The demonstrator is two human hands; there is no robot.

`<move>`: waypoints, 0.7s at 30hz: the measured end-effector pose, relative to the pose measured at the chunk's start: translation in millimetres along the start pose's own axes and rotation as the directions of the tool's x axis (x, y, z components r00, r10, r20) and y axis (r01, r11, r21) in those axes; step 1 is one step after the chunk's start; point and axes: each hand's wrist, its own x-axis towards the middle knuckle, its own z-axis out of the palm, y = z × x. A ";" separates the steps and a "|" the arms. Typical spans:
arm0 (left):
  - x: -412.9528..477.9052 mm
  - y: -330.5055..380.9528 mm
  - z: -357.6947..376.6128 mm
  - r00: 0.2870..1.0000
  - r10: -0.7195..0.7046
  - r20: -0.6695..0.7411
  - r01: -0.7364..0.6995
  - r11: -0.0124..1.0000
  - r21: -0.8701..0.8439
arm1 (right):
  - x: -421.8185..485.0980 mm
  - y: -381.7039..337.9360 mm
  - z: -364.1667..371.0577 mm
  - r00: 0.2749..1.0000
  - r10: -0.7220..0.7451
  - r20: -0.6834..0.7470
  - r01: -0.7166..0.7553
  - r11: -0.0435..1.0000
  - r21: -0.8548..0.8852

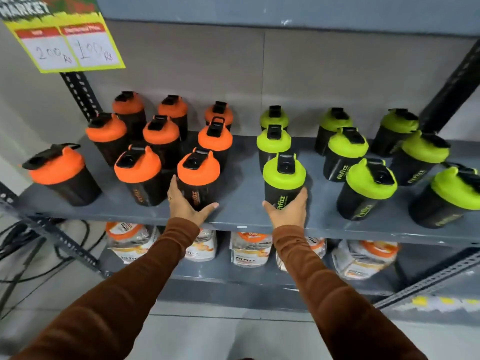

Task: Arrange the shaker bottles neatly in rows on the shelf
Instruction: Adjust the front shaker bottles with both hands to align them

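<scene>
Grey metal shelf (241, 203) carries two groups of black shaker bottles: orange-lidded on the left half, green-lidded on the right half. L hand (185, 205) is wrapped round the base of the front orange-lid bottle (198, 175), fingers up its left side, thumb spread along the front near the shelf's front edge. R hand (289, 211) cups the front green-lid bottle (284, 180) low down, fingers on its right side, thumb at front left. Both bottles stand upright on the shelf, close to the front edge, either side of the middle.

Orange group sits in rough rows of three running to the back wall; a neighbouring orange bottle (141, 175) stands just beside the L hand's fingers, w/ little gap. One stray orange bottle (61, 172) stands apart near the front left corner. Green bottles to the right are looser: one (367, 188) near the R hand, another (452, 196) by the front right corner, partly cut off by the frame.

Open strip of shelf runs front-to-back btwn the two held bottles. Price sign (67, 45) hangs at upper left. Lower shelf holds white-and-orange pouches (249, 250), partly hidden by the brown sleeves (155, 268).
</scene>
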 end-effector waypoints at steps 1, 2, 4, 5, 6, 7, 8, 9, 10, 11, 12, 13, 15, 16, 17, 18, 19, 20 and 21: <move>1.8 -2.0 0.1 1.000 0.010 0.026 -0.010 1.000 -0.019 | -0.7 -0.6 -0.4 1.000 0.003 -0.002 -0.003 1.000 -0.020; 2.6 -4.7 -0.3 0.998 0.025 0.049 -0.024 0.999 -0.026 | -1.4 -0.9 -1.1 1.000 0.008 -0.006 -0.008 0.999 -0.035; 4.4 -12.7 -2.3 0.996 0.021 0.091 -0.018 0.999 -0.035 | -2.7 0.3 -2.3 1.000 0.016 -0.012 -0.016 0.999 -0.051; 6.3 -17.2 -3.2 0.993 0.012 0.114 -0.008 0.999 -0.041 | -3.0 1.3 -2.5 1.000 0.013 -0.013 -0.013 0.998 -0.057; 8.2 -21.4 -3.3 0.991 0.005 0.137 0.001 0.999 -0.048 | -3.7 1.7 -3.0 1.000 0.009 -0.013 -0.010 0.998 -0.065; 9.8 -24.3 -3.0 0.988 -0.011 0.152 0.018 0.999 -0.046 | -4.0 1.8 -3.4 1.000 0.004 -0.015 -0.005 0.997 -0.072; 11.2 -25.4 -3.0 0.987 -0.027 0.160 0.033 0.999 -0.035 | -4.6 1.1 -4.1 1.000 0.001 -0.016 -0.003 0.997 -0.078; 12.1 -26.5 -3.0 0.985 -0.045 0.164 0.050 0.998 -0.026 | -5.3 0.3 -4.8 1.000 -0.003 -0.016 0.001 0.996 -0.084; 13.2 -27.7 -3.1 0.984 -0.055 0.167 0.059 0.998 -0.018 | -6.0 -0.8 -5.5 1.000 -0.006 -0.014 0.004 0.996 -0.087; 13.7 -28.3 -3.3 0.983 -0.067 0.170 0.070 0.998 -0.010 | -6.7 -1.7 -6.4 1.000 -0.011 -0.013 0.009 0.996 -0.088; 14.4 -29.2 -3.4 0.982 -0.077 0.174 0.078 0.997 0.003 | -7.7 -3.2 -7.4 1.000 -0.010 -0.011 0.009 0.996 -0.090; 15.0 -30.0 -3.6 0.980 -0.087 0.178 0.086 0.996 0.015 | -8.6 -4.1 -8.3 1.000 -0.008 -0.011 0.007 0.996 -0.091; 16.3 -33.5 -3.4 0.979 -0.099 0.179 0.095 0.995 0.032 | -9.9 -4.4 -9.1 1.000 -0.005 -0.008 0.005 0.996 -0.094; 16.6 -35.1 -3.0 0.979 -0.103 0.178 0.098 0.995 0.036 | -10.7 -4.9 -9.6 1.000 -0.006 -0.006 0.005 0.995 -0.096; 17.3 -37.0 -2.6 0.978 -0.112 0.175 0.106 0.994 0.040 | -11.1 -4.9 -10.0 1.000 -0.006 -0.002 0.005 0.995 -0.096; 18.1 -38.1 -2.3 0.978 -0.118 0.172 0.111 0.993 0.050 | -11.3 -5.6 -10.7 1.000 -0.003 0.004 0.003 0.996 -0.094; 19.0 -38.4 -2.3 0.977 -0.126 0.171 0.118 0.991 0.059 | -11.2 -5.9 -11.4 1.000 -0.001 0.012 0.002 0.996 -0.089; 19.6 -36.4 -2.9 0.976 -0.133 0.170 0.123 0.990 0.067 | -11.3 -6.0 -12.0 1.000 0.000 0.022 0.001 0.996 -0.086; 20.1 -33.5 -3.3 0.976 -0.142 0.168 0.132 0.989 0.067 | -11.0 -5.5 -12.7 1.000 -0.001 0.030 0.003 0.996 -0.085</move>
